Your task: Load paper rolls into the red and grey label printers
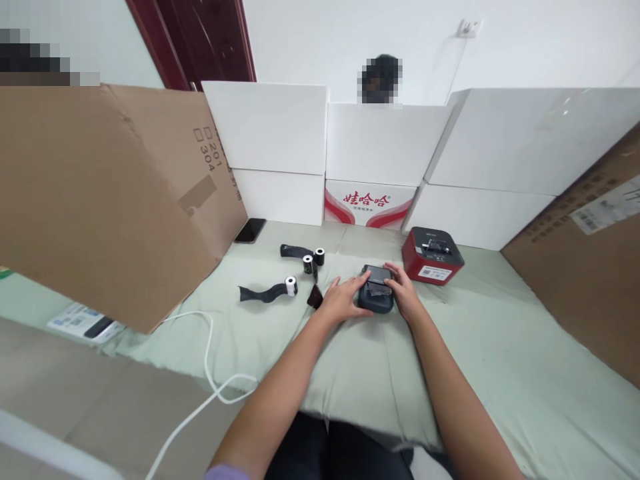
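A small dark blue-black device like a portable label printer (379, 303) lies on the green cloth in front of me. My left hand (345, 298) holds its left side, with fingers at the top edge and the thumb stretched along the near left corner. From the right, my right hand (401, 290) curls round it, fingertips on the top. Left of the printer are three small white-ended rolls: one roll (291, 287) with a wavy black strip trailing left, a second roll (308, 265), and a third roll (319, 257) touching or close to it. A dark brown strip piece (315, 297) lies by my left hand.
A red and black box (434, 257) stands right of the printer. A phone (250, 231) lies at the back left. White boxes (275, 133) wall the back; brown cartons (100, 200) flank both sides. A white cable (210, 353) crosses the left front edge. People are partly visible beyond.
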Available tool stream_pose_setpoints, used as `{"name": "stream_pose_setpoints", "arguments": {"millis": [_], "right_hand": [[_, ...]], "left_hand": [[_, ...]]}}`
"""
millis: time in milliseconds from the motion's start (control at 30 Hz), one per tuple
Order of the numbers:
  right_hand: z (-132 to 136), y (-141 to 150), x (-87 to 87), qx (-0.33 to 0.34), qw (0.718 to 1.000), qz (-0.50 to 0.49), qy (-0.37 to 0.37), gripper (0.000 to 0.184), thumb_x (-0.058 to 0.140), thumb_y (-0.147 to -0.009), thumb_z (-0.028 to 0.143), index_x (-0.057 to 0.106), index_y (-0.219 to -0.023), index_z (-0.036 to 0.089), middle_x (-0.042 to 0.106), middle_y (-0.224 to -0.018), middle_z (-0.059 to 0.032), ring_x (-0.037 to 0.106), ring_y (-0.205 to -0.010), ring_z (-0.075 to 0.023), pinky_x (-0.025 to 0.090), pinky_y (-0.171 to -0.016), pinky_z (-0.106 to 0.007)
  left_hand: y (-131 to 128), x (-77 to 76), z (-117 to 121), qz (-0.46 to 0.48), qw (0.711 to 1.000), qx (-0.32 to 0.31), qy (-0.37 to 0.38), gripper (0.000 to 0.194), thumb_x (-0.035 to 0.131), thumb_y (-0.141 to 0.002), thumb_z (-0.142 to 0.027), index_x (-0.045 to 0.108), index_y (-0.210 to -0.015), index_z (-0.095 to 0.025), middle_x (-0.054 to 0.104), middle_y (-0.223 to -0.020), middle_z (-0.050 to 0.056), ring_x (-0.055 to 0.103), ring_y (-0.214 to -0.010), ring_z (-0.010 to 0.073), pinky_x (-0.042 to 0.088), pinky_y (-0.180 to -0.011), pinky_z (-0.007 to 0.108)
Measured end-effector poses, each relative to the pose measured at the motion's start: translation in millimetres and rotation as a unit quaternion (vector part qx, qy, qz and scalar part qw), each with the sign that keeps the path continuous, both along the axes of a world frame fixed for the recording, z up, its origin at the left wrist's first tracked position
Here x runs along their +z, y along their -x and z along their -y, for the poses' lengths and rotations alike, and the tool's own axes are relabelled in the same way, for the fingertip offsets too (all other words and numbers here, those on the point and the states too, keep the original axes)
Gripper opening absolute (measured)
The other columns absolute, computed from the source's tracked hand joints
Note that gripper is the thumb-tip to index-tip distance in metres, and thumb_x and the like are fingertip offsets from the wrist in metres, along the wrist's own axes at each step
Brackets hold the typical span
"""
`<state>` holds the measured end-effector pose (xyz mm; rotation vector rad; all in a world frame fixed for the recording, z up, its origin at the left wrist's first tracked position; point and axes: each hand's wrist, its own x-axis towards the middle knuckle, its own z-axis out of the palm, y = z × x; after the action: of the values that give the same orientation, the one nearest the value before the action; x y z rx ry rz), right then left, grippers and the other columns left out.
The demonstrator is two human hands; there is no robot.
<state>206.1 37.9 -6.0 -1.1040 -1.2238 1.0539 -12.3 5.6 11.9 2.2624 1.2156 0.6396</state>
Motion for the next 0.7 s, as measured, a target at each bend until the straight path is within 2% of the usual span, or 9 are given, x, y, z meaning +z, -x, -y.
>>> {"name": "stream_pose_setpoints", "arguments": {"millis": [133,333,533,633,700], "right_hand": [[0,-1,0.4,0.014,1.000,0.001,0.010,0.059,0.071,-0.067,0.032,0.059,-0.124,0.026,0.061,-0.141,-0.0106,0.051,-0.139,-0.0304,0.036,-0.119,-0.049],[1,0,2.2,0.020,1.000,0.004,-0.004,0.054,0.071,-0.065,0.028,0.060,-0.118,0.026,0.065,-0.135,-0.0090,0.054,-0.137,-0.0290,0.036,-0.119,-0.049],[0,4,0.0,-0.027,0.999,-0.023,0.009,0.062,0.072,-0.062,0.032,0.058,-0.123,0.025,0.062,-0.141,-0.0105,0.050,-0.141,-0.0286,0.032,-0.123,-0.048],[6,-1,-1.4,-0.073,0.995,-0.034,0.056,0.064,0.065,-0.062,0.033,0.058,-0.126,0.024,0.061,-0.143,-0.0127,0.050,-0.142,-0.0318,0.035,-0.121,-0.052],[16,-3,-2.8,-0.078,0.994,-0.014,0.074,0.063,0.061,-0.061,0.030,0.060,-0.123,0.024,0.063,-0.140,-0.0126,0.052,-0.139,-0.0338,0.038,-0.118,-0.054]], "left_hand": [[-1,-0.3,0,0.007,1.000,0.015,0.003,0.106,0.084,-0.068,-0.056,0.031,-0.158,-0.040,0.052,-0.155,0.004,0.048,-0.144,0.0288,0.017,-0.127,0.055],[-1,-1.7,-1,0.022,0.999,0.027,0.008,0.102,0.086,-0.064,-0.055,0.039,-0.153,-0.042,0.056,-0.152,0.001,0.054,-0.139,0.0289,0.015,-0.127,0.056],[0,-1.6,1,0.011,1.000,0.021,-0.018,0.103,0.084,-0.067,-0.057,0.036,-0.156,-0.038,0.057,-0.151,0.003,0.054,-0.139,0.0272,0.020,-0.126,0.054],[0,-3.3,-1,0.010,0.999,0.018,-0.029,0.109,0.083,-0.068,-0.056,0.028,-0.160,-0.036,0.055,-0.153,0.005,0.056,-0.137,0.0278,0.022,-0.126,0.053],[-2,-4.6,-2,0.003,0.999,0.022,-0.032,0.112,0.082,-0.068,-0.057,0.026,-0.161,-0.031,0.052,-0.155,0.008,0.057,-0.136,0.0293,0.023,-0.125,0.053]]}}
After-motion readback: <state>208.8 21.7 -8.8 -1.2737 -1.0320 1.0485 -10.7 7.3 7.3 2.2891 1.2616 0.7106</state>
